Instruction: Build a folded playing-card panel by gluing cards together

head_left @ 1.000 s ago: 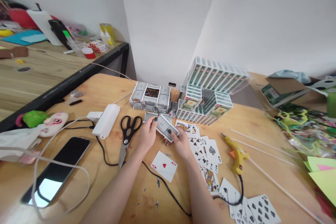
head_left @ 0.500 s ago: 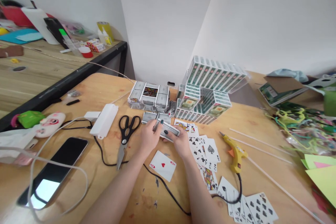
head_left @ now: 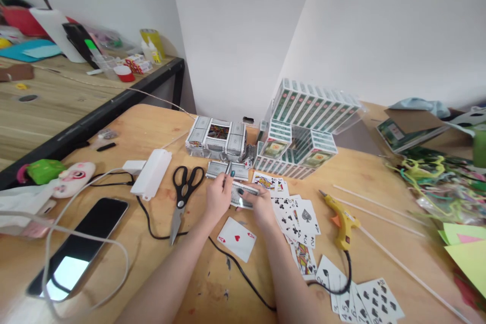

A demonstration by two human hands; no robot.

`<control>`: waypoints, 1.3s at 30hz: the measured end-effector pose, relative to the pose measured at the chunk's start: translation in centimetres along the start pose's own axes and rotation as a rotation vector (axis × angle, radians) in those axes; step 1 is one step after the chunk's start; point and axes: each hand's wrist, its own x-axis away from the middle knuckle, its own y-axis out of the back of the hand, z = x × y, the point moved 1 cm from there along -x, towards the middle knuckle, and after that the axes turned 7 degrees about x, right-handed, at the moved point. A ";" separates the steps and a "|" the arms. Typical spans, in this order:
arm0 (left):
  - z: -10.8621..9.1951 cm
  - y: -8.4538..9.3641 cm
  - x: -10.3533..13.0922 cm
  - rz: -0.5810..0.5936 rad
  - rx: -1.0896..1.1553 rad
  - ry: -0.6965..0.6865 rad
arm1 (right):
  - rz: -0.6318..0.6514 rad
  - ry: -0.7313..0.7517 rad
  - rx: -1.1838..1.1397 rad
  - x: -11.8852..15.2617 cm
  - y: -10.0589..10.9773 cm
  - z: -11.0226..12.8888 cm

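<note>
My left hand (head_left: 219,195) is closed at the left end of a grey-backed playing card (head_left: 240,195), its thumb raised above the edge. At the other end, my right hand (head_left: 260,203) pinches the same card, thumb on top. Just behind my fingers lies a strip of grey-backed cards (head_left: 243,171). Beyond it sits a box-like form built from playing cards (head_left: 217,135). An ace of hearts (head_left: 237,238) lies face up below my hands. Right of my right hand, loose face-up cards (head_left: 299,217) overlap on the table.
Black-handled scissors (head_left: 181,207), a white power adapter (head_left: 152,174) and a phone (head_left: 79,248) lie to the left. A yellow glue gun (head_left: 343,223) with a black cord rests at right, near white glue sticks (head_left: 379,215). Stacked card boxes (head_left: 294,136) stand at the back.
The card between my hands has turned, so more of its face shows and it lies more level. My left fingers have shifted slightly at its left end.
</note>
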 end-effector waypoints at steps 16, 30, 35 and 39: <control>-0.9 0.0 0.2 0.076 0.108 0.052 | -0.104 -0.010 -0.073 -0.3 0.6 0.3; -0.2 0.3 -0.3 0.374 0.283 0.240 | -0.053 0.062 -0.008 -0.5 0.4 0.1; -0.4 0.4 -0.6 0.236 0.389 0.236 | -0.090 0.111 0.025 -0.8 0.7 -0.1; 0.3 1.1 -1.4 -0.139 0.510 0.209 | -0.255 0.318 0.361 -0.9 0.7 -0.1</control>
